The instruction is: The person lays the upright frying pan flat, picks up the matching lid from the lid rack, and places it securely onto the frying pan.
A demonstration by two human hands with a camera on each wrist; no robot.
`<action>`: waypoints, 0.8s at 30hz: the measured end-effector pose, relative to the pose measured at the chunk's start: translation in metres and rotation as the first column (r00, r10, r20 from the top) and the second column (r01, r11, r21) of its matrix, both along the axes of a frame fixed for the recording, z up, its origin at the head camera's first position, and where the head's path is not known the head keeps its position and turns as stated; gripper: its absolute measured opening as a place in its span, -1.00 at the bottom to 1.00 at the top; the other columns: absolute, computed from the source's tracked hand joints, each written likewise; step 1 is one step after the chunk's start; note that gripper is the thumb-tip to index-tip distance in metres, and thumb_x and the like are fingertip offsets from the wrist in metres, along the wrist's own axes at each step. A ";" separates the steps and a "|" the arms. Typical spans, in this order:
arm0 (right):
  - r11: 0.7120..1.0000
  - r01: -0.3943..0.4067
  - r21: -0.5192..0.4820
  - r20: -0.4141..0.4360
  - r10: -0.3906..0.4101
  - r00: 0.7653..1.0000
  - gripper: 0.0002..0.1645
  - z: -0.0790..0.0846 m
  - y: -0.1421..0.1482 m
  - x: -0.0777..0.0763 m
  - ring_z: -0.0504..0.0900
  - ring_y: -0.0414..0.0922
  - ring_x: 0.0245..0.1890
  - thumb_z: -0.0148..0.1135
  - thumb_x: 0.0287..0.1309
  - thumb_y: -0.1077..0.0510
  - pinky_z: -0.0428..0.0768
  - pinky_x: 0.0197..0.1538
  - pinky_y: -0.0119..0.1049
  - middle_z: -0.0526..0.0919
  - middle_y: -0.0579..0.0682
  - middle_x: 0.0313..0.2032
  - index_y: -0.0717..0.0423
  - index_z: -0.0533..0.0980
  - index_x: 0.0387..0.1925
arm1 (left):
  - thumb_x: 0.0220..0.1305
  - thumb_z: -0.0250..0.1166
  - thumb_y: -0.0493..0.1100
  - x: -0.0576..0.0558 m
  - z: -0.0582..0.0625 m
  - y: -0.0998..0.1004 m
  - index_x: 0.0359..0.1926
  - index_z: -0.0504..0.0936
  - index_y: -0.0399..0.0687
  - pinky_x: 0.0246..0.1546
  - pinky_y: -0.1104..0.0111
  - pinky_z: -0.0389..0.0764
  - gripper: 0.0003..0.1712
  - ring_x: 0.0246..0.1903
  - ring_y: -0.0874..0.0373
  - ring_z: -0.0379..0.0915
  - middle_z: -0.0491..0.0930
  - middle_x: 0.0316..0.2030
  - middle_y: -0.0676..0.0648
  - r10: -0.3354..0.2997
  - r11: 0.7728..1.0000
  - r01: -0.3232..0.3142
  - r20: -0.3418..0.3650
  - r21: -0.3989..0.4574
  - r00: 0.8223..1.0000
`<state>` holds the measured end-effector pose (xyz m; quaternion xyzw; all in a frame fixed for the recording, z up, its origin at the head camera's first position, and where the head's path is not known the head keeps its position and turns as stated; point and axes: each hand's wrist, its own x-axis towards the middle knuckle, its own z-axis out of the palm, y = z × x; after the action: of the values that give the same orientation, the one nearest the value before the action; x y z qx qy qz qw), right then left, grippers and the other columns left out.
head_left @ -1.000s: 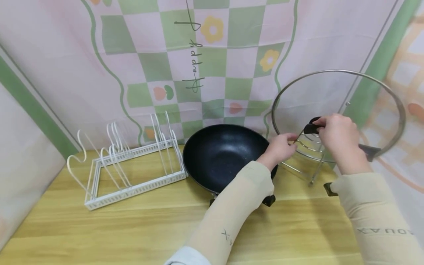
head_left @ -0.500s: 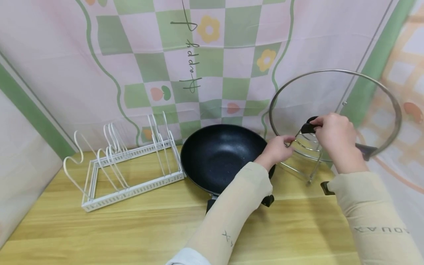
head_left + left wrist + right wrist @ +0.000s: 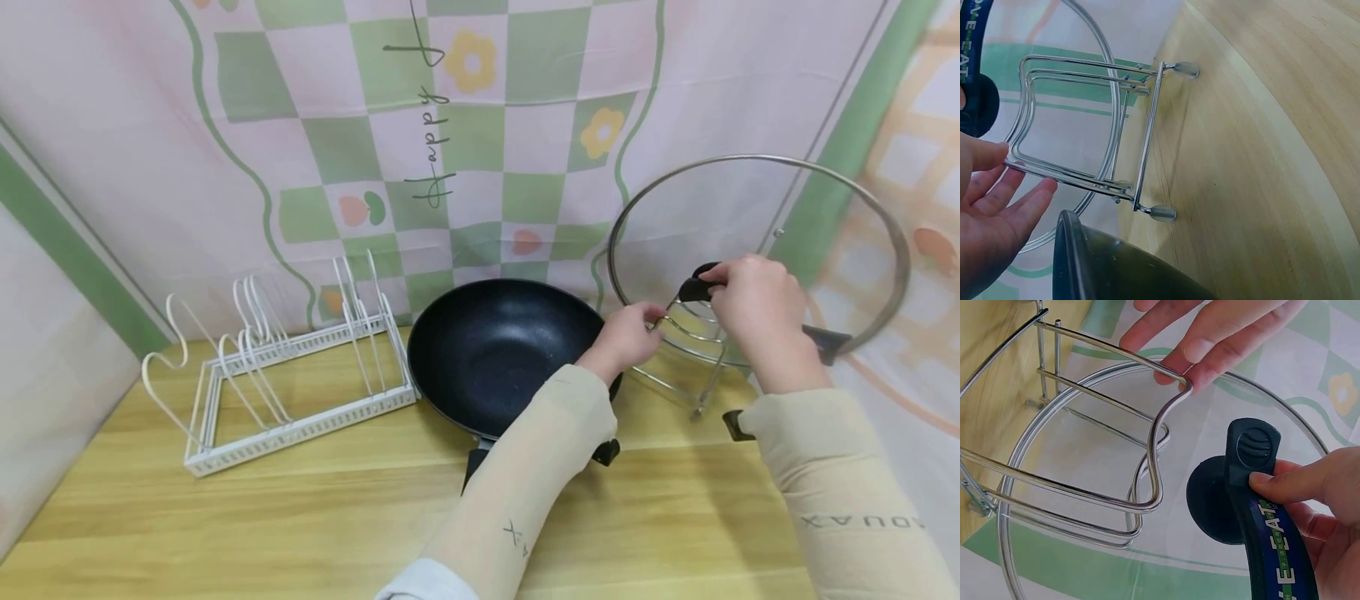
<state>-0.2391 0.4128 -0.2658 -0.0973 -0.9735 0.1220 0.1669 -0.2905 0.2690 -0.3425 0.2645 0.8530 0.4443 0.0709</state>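
Observation:
Upright in a metal wire lid rack (image 3: 667,387) stands a large glass pan lid (image 3: 720,217) with a steel rim. My right hand (image 3: 761,312) grips the lid's black handle (image 3: 1279,550), thumb along its top end in the right wrist view. My left hand (image 3: 626,337) pinches the rack's bent top wire (image 3: 1007,153) between thumb and fingers. The lid's rim passes between the rack's wires. A black wok (image 3: 510,358) sits just left of the rack, under my left forearm, which hides part of its rim.
A white rack (image 3: 307,429) with several upright wire dividers stands left of the wok. The wok's long handle (image 3: 474,471) points toward me. A small black piece (image 3: 738,425) shows beside the right sleeve. A patterned curtain (image 3: 472,142) hangs behind the wooden table (image 3: 315,533).
The view has shifted slightly, so everything sits a little further left. Both hands keep their holds on the rack and the lid handle.

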 end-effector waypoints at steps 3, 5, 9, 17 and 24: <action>1.000 0.002 -0.001 0.003 -0.002 1.000 -0.66 0.001 -0.002 0.001 0.52 0.50 -0.15 0.09 0.33 0.29 0.48 -0.27 0.23 0.56 0.47 0.04 0.22 0.64 0.05 | 0.48 0.26 -0.18 -0.001 0.000 0.001 0.20 0.64 0.01 -0.08 0.64 0.44 -0.68 0.01 0.36 0.53 0.66 0.05 0.12 0.015 1.000 -0.015 -0.007 -0.001 1.000; 1.000 0.001 -0.002 0.006 -0.001 1.000 -0.66 0.001 -0.003 0.002 0.53 0.50 -0.16 0.09 0.33 0.30 0.49 -0.29 0.22 0.56 0.48 0.03 0.22 0.64 0.05 | 0.48 0.28 -0.17 -0.001 -0.001 0.002 0.15 0.66 0.01 -0.12 0.64 0.44 -0.72 -0.05 0.37 0.54 0.68 -0.01 0.12 0.027 1.000 -0.027 -0.016 0.000 1.000; 1.000 -0.002 -0.005 0.006 0.002 1.000 -0.67 0.001 -0.003 0.004 0.54 0.49 -0.19 0.10 0.32 0.31 0.50 -0.32 0.20 0.57 0.49 0.01 0.24 0.64 0.03 | 0.47 0.30 -0.15 -0.001 -0.002 0.005 0.08 0.68 0.03 -0.21 0.62 0.45 -0.78 -0.15 0.37 0.54 0.68 -0.09 0.15 0.054 0.998 -0.054 -0.026 -0.008 0.998; 1.000 0.003 0.002 0.015 -0.003 1.000 -0.65 0.005 -0.004 0.007 0.54 0.51 -0.19 0.07 0.28 0.28 0.49 -0.35 0.18 0.58 0.49 0.02 0.20 0.67 0.01 | 0.49 0.28 -0.13 0.000 -0.001 0.009 -0.04 0.70 0.07 -0.28 0.62 0.41 -0.88 -0.29 0.40 0.50 0.67 -0.20 0.21 0.085 0.994 -0.089 -0.070 -0.060 0.994; 1.000 0.004 0.007 0.027 -0.005 1.000 -0.64 0.004 -0.007 0.010 0.54 0.52 -0.20 0.09 0.27 0.28 0.48 -0.36 0.19 0.58 0.50 0.02 0.19 0.66 0.02 | 0.47 0.30 -0.12 0.001 0.001 0.006 -0.11 0.70 0.07 -0.37 0.58 0.42 -0.92 -0.38 0.37 0.45 0.62 -0.33 0.20 0.101 0.994 -0.103 -0.040 -0.042 0.994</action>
<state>-0.2292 0.4061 -0.2614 -0.1006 -0.9760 0.1167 0.1542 -0.2890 0.2755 -0.3417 0.2274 0.8762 0.4232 0.0379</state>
